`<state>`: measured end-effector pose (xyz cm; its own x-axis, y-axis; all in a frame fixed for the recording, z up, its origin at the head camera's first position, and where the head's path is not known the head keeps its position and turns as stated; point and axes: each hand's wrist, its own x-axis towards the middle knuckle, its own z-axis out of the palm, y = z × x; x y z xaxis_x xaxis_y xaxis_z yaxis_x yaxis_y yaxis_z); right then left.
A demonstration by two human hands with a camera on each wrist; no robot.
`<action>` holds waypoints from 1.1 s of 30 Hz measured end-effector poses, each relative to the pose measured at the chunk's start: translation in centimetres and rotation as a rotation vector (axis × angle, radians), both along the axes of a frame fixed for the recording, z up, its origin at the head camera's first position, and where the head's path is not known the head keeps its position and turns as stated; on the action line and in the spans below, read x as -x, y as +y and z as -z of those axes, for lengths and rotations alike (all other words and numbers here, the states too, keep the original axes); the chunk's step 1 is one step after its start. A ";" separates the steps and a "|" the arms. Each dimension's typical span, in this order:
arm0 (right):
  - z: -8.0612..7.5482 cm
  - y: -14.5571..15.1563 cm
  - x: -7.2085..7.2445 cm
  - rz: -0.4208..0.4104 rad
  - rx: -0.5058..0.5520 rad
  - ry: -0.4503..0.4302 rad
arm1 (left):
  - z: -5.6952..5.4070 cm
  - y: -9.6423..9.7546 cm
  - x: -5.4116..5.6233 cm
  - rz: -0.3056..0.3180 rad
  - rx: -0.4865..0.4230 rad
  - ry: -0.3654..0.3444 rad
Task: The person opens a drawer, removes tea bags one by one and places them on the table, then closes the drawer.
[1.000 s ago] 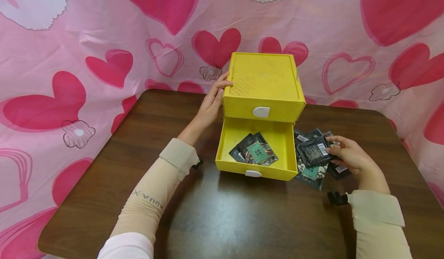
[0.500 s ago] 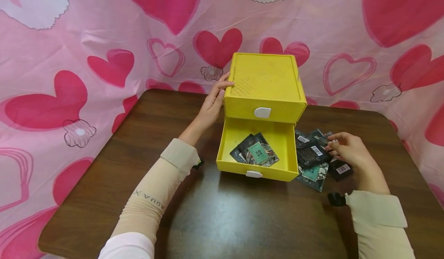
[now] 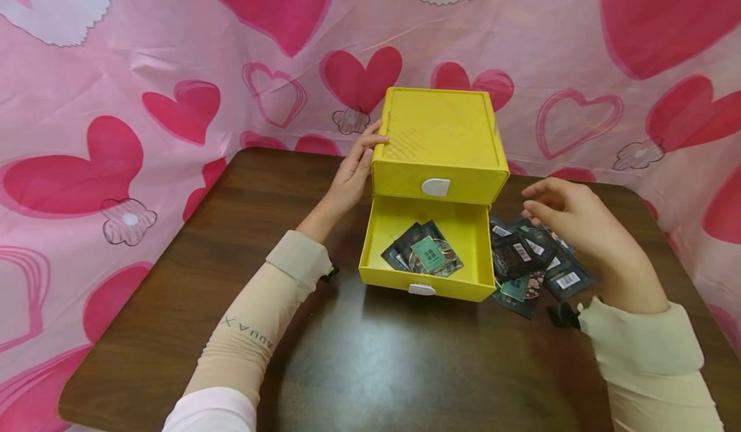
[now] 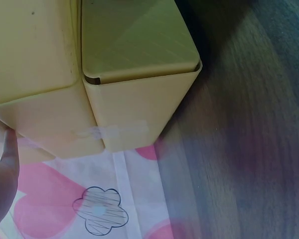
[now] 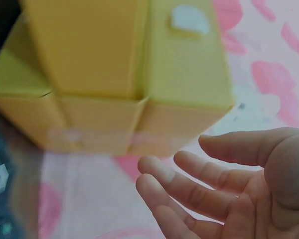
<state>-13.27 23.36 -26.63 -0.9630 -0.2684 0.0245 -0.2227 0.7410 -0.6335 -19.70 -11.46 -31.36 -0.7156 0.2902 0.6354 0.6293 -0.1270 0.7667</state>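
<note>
My left hand (image 3: 351, 171) rests against the left side of a yellow drawer box (image 3: 440, 130), fingertips at its top edge. The left wrist view catches part of that hand (image 4: 4, 179) against the box's side wall (image 4: 134, 107). Below the shut top drawer, the lower drawer (image 3: 477, 242) is pulled out. Black sachets (image 3: 437, 255) with a green label lie in it. Right of the box several more sachets (image 3: 515, 258) lie in an overlapping heap. My right hand (image 3: 579, 216) hovers beside and above this heap, fingers loosely bent, holding nothing; its palm (image 5: 249, 199) shows bare in the right wrist view.
Both drawers carry white pull tabs (image 3: 436, 187). Everything stands on a dark brown wooden table (image 3: 370, 361) with rounded corners. Behind it hangs a pink cloth (image 3: 278, 27) printed with hearts, close to the table's back edge.
My right hand has let go of a black sachet, which now lies on the heap, and has risen up and back from it. The left hand keeps its place on the box.
</note>
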 end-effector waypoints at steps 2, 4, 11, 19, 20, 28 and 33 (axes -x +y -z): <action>-1.1 -0.9 0.0 -0.029 -0.005 0.005 | 0.0 0.0 0.0 -0.001 -0.002 0.002; -2.0 -1.9 -0.1 -0.052 -0.019 0.009 | 0.0 0.0 0.0 -0.001 -0.003 0.001; -4.3 -5.6 0.1 -0.220 -0.038 -0.019 | 0.0 -0.1 0.0 -0.005 0.006 -0.007; -5.5 -9.3 0.9 -0.400 -0.074 -0.013 | -0.1 -0.1 0.1 0.006 -0.002 -0.019; -5.5 -9.8 1.0 -0.427 -0.083 -0.017 | 0.0 -0.1 0.1 0.008 -0.003 -0.020; -4.7 -13.1 2.3 -0.646 -0.257 0.014 | 0.0 0.2 0.3 0.025 -0.012 0.007; -3.8 -14.6 3.1 -0.723 -0.336 -0.083 | 0.0 0.3 0.3 0.030 -0.013 0.008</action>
<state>-16.39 8.77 -22.84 -0.5426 -0.8072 -0.2324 -0.6828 0.5850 -0.4377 -20.02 -11.18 -31.36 -0.7014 0.3029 0.6452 0.6316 -0.1556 0.7595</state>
